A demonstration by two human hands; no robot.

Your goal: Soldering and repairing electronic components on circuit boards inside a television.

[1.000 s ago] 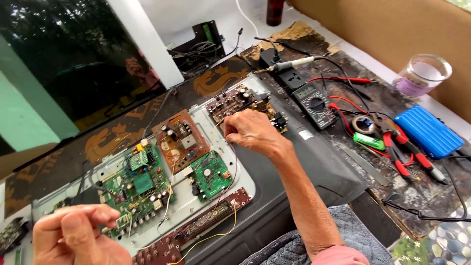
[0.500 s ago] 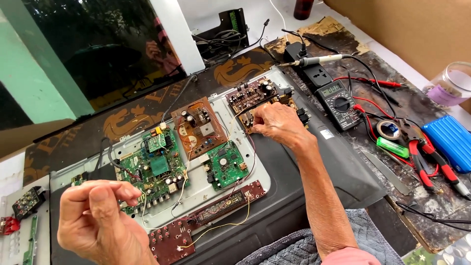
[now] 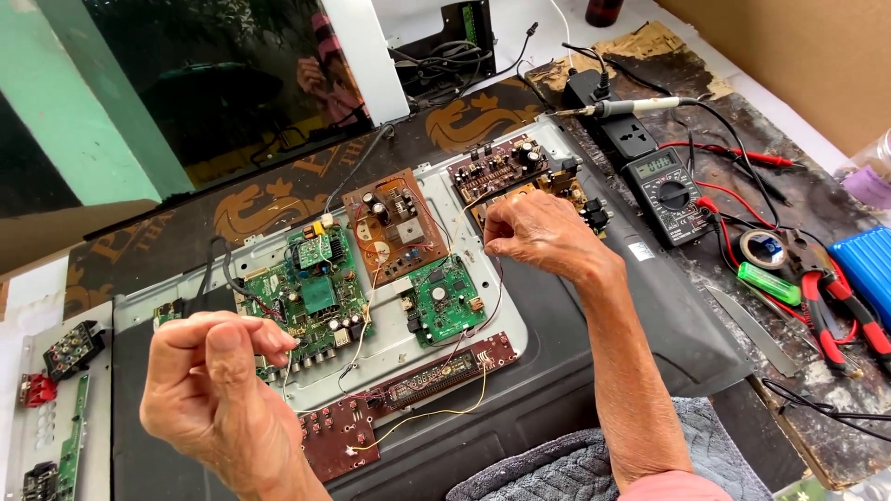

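Both hands slightly shifted: left hand and right hand each pinching thin wire.

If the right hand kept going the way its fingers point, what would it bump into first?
Probably the brown square circuit board: the right hand has its pinched fingers aimed leftward, just beyond a thin wire. Depth is unclear, so it might pass above.
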